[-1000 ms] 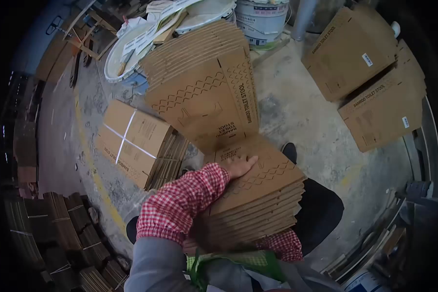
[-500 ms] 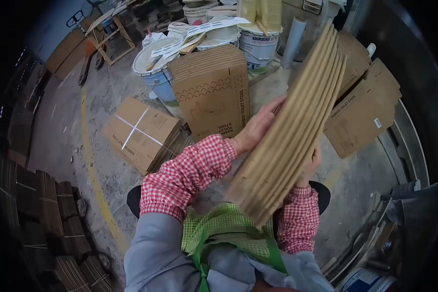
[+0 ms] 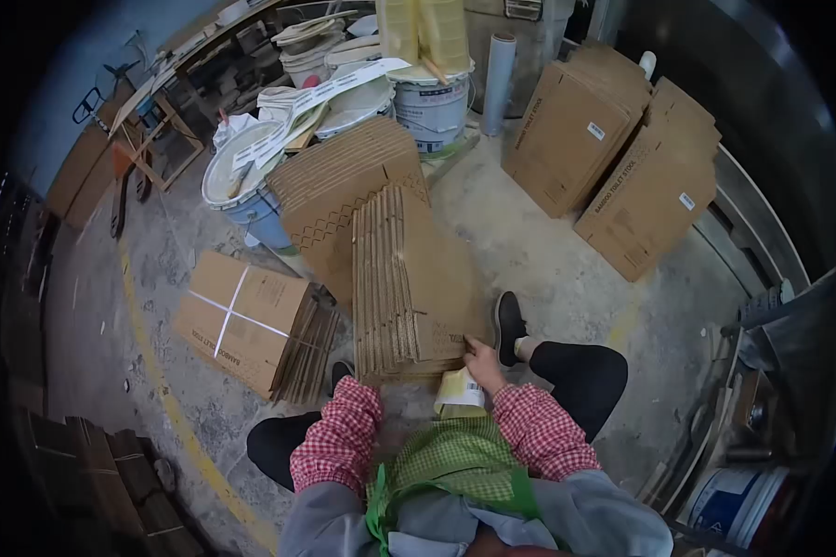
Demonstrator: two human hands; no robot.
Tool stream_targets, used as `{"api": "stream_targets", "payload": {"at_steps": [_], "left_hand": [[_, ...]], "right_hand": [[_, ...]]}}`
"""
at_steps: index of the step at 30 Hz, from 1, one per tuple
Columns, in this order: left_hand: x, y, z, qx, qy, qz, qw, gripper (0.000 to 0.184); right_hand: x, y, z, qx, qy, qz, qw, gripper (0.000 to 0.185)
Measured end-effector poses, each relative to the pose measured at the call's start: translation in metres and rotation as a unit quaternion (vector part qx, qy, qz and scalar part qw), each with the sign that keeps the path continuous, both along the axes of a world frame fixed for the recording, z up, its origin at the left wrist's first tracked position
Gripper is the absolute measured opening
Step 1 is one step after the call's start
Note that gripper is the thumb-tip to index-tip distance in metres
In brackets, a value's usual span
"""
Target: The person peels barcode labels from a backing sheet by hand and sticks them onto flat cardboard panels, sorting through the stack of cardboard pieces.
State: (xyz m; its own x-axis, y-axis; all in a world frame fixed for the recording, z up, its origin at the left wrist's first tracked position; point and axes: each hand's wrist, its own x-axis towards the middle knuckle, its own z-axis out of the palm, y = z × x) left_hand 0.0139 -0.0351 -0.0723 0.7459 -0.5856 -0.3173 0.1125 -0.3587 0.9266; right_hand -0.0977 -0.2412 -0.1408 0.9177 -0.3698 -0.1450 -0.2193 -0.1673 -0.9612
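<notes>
A stack of flattened cardboard boxes [image 3: 437,269] stands tilted in front of me, its layered edges facing left. My right hand [image 3: 483,364] grips its lower right corner, fingers pressed on the printed face and edge. My left hand is hidden at the lower left of the stack; only its red checked sleeve [image 3: 339,436] shows. Just below the stack, close to my right hand, lies a yellow item with a white label [image 3: 461,395]. Behind, a larger stack of flat boxes [image 3: 344,172] leans against the buckets.
A strapped bundle of flat boxes [image 3: 241,320] lies at left. Two more box stacks [image 3: 576,130] [image 3: 650,190] stand at right. Behind are paint buckets [image 3: 432,111] and an upright film roll [image 3: 499,84]. More bundles [image 3: 111,473] sit lower left.
The stack of flattened boxes, raised and slanted in both hands before, is now lower and further left. My right hand has come to its lower right corner; my left hand has gone out of sight.
</notes>
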Motion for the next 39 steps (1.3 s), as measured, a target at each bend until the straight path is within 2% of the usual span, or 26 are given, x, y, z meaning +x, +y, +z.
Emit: {"api": "stream_targets", "payload": {"at_steps": [2, 4, 7, 9, 11, 13, 14, 15, 17, 18, 20, 21, 22, 23, 25, 27, 28, 29, 31, 32, 34, 35, 36, 37, 38, 39], "left_hand": [[0.007, -0.005, 0.015, -0.002, 0.028, 0.004, 1.000, 0.052], [0.015, -0.030, 0.030, -0.018, 0.058, 0.012, 0.998, 0.052], [0.022, -0.050, 0.048, -0.053, 0.113, 0.013, 0.992, 0.051], [0.024, -0.060, 0.061, -0.079, 0.145, 0.021, 0.986, 0.051], [0.025, -0.059, 0.072, -0.102, 0.173, 0.033, 0.979, 0.051], [0.017, -0.048, 0.082, -0.110, 0.196, 0.041, 0.973, 0.051], [0.015, -0.048, 0.044, -0.143, -0.052, -0.015, 0.988, 0.048], [0.014, -0.052, 0.054, -0.138, -0.044, -0.016, 0.989, 0.048], [0.016, -0.071, 0.089, -0.136, 0.054, -0.077, 0.986, 0.046], [0.006, -0.074, 0.086, -0.130, 0.072, -0.095, 0.984, 0.046], [-0.008, -0.085, 0.075, -0.062, 0.008, -0.158, 0.985, 0.043], [-0.021, -0.084, 0.062, -0.031, -0.064, -0.157, 0.985, 0.044], [-0.031, -0.081, 0.040, -0.034, -0.066, -0.164, 0.984, 0.044], [-0.040, -0.075, 0.016, -0.044, -0.097, -0.137, 0.985, 0.044], [-0.052, -0.066, 0.003, -0.022, -0.123, -0.089, 0.988, 0.043], [-0.060, -0.059, 0.008, -0.003, -0.101, -0.091, 0.991, 0.044], [-0.059, -0.060, 0.010, 0.004, -0.081, -0.108, 0.991, 0.044], [-0.059, -0.061, 0.012, 0.029, -0.048, -0.103, 0.993, 0.047], [-0.037, -0.060, -0.013, 0.045, -0.098, -0.091, 0.990, 0.048], [-0.025, -0.060, -0.021, 0.062, -0.137, -0.088, 0.985, 0.051], [0.021, -0.060, 0.011, 0.223, -0.326, 0.018, 0.918, 0.052], [0.052, -0.051, 0.035, 0.241, -0.442, 0.071, 0.861, 0.051], [0.093, -0.042, 0.039, 0.273, -0.527, 0.125, 0.795, 0.053], [0.121, -0.029, 0.067, 0.310, -0.568, 0.156, 0.747, 0.058], [0.140, -0.021, 0.110, 0.376, -0.558, 0.181, 0.718, 0.066], [0.166, -0.008, 0.122, 0.422, -0.553, 0.202, 0.689, 0.070]], "right_hand": [[0.008, 0.009, 0.037, -0.130, 0.092, 0.043, 0.986, 0.050], [0.019, 0.001, 0.035, -0.144, 0.101, 0.065, 0.982, 0.043], [0.021, -0.012, 0.062, -0.058, 0.124, 0.053, 0.989, 0.030], [0.013, -0.007, 0.071, -0.047, 0.098, 0.027, 0.994, 0.030], [0.002, -0.002, 0.092, -0.045, 0.140, 0.024, 0.989, 0.030], [-0.011, 0.010, 0.093, 0.042, 0.068, -0.063, 0.995, 0.027], [-0.020, 0.000, 0.068, 0.120, 0.102, 0.060, 0.986, 0.048], [-0.029, 0.005, 0.048, 0.125, 0.109, 0.057, 0.985, 0.048], [-0.060, 0.017, 0.026, 0.120, 0.035, 0.020, 0.992, 0.056], [-0.072, 0.016, 0.028, 0.384, -0.018, -0.010, 0.923, 0.062], [-0.093, 0.012, 0.037, 0.436, 0.011, -0.043, 0.899, 0.061], [-0.100, 0.002, 0.043, 0.434, 0.003, -0.055, 0.899, 0.061], [-0.107, -0.012, 0.050, 0.439, 0.016, -0.043, 0.897, 0.060], [-0.114, -0.026, 0.059, 0.444, 0.033, -0.023, 0.895, 0.059], [-0.128, -0.043, 0.077, 0.463, 0.073, 0.030, 0.883, 0.058], [-0.144, -0.044, 0.119, 0.266, 0.069, 0.121, 0.954, 0.050], [-0.159, -0.051, 0.124, 0.158, 0.093, 0.178, 0.967, 0.044], [-0.170, -0.056, 0.129, 0.042, 0.112, 0.229, 0.966, 0.039], [-0.173, -0.051, 0.186, -0.102, 0.292, 0.309, 0.899, 0.027], [-0.175, -0.049, 0.203, -0.106, 0.292, 0.314, 0.897, 0.027], [-0.180, -0.037, 0.231, -0.136, 0.095, 0.313, 0.935, 0.023], [-0.177, -0.030, 0.254, -0.134, 0.099, 0.310, 0.936, 0.023], [-0.167, -0.025, 0.280, -0.020, 0.147, 0.242, 0.959, 0.023], [-0.157, -0.024, 0.301, 0.091, 0.189, 0.171, 0.963, 0.024], [-0.150, -0.027, 0.315, 0.084, 0.150, 0.180, 0.969, 0.026], [-0.142, -0.031, 0.327, 0.075, 0.109, 0.190, 0.973, 0.029]]}}
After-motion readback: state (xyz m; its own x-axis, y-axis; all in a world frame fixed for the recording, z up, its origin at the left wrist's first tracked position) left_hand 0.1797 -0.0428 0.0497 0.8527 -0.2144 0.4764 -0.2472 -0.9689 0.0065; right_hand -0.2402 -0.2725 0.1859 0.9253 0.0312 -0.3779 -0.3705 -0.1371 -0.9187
